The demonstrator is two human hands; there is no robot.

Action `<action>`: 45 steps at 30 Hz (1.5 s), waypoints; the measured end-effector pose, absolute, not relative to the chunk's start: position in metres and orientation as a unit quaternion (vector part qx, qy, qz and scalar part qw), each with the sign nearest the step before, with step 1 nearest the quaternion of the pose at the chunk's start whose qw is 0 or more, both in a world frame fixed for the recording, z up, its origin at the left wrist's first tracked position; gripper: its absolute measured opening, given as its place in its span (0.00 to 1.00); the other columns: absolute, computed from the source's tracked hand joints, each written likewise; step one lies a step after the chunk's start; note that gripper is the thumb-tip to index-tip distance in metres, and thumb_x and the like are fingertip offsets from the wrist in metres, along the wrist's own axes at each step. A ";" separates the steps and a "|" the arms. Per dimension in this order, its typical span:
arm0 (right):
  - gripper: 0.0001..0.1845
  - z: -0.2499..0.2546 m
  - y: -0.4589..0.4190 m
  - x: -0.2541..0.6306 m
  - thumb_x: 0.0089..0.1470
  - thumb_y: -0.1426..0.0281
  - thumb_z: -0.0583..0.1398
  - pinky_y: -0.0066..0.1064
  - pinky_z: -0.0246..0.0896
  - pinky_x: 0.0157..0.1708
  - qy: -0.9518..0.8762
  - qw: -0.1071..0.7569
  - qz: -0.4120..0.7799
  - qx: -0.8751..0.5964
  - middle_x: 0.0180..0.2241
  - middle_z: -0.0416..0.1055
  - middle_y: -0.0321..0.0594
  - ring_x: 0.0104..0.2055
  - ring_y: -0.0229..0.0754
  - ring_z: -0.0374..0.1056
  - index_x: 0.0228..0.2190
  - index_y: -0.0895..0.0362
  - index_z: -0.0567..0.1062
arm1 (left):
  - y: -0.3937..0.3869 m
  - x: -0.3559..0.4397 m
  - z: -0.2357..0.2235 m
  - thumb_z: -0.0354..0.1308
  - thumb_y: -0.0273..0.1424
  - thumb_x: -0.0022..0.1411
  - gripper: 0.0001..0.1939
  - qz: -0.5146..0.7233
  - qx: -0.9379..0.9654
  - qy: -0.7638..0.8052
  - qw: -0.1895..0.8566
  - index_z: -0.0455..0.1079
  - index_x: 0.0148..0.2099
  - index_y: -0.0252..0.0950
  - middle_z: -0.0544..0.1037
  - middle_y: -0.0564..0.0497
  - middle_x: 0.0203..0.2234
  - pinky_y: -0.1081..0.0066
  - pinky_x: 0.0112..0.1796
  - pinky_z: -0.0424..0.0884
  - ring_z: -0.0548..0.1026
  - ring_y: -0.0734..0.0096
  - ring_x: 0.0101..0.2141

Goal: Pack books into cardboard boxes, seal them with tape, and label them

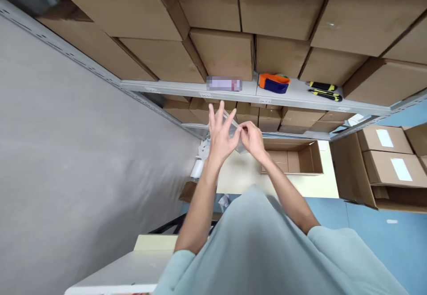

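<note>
A clear plastic bag hangs between my hands above the cream tabletop. My right hand is closed in a pinch on the bag's upper edge. Beside it, my left hand has its fingers stretched and spread, and part of the bag shows behind them. The left thumb comes close to the pinching right fingers; whether it presses on the plastic I cannot tell. To the right of my hands, an open cardboard box rests on the tabletop with its inside visible.
A metal shelf full of cardboard boxes spans the front. It holds an orange and blue tape dispenser and two yellow and black utility knives. A grey wall is at left; a large carton with labelled boxes stands at right.
</note>
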State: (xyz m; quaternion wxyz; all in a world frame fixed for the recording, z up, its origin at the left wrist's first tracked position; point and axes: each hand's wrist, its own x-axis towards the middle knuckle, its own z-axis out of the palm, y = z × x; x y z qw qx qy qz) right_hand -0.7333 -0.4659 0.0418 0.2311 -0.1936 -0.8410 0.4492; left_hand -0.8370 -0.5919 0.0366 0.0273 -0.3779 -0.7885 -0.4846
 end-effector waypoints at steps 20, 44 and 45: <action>0.22 0.149 -0.268 -0.491 0.72 0.57 0.61 0.40 0.72 0.50 -0.972 0.063 0.149 -0.168 0.57 0.82 0.45 0.56 0.54 0.79 0.63 0.48 0.76 | -0.440 -0.703 0.127 0.53 0.41 0.80 0.18 -0.302 -0.683 -0.663 0.045 0.85 0.51 0.45 0.89 0.49 0.41 0.60 0.53 0.75 0.85 0.64 0.42; 0.23 -0.066 -0.318 -0.578 0.70 0.59 0.66 0.49 0.77 0.55 -0.908 -0.411 0.042 -0.063 0.59 0.74 0.47 0.56 0.50 0.76 0.59 0.56 0.75 | -0.426 -0.683 -0.086 0.69 0.27 0.62 0.07 0.083 -0.528 -0.772 -0.344 0.86 0.43 0.35 0.87 0.36 0.46 0.66 0.47 0.77 0.85 0.55 0.49; 0.23 -0.070 -0.320 -0.577 0.70 0.58 0.66 0.49 0.77 0.55 -0.906 -0.415 0.046 -0.065 0.60 0.74 0.47 0.56 0.50 0.75 0.60 0.56 0.75 | -0.426 -0.683 -0.089 0.69 0.28 0.64 0.07 0.086 -0.525 -0.771 -0.351 0.85 0.44 0.34 0.87 0.37 0.46 0.65 0.49 0.77 0.84 0.55 0.49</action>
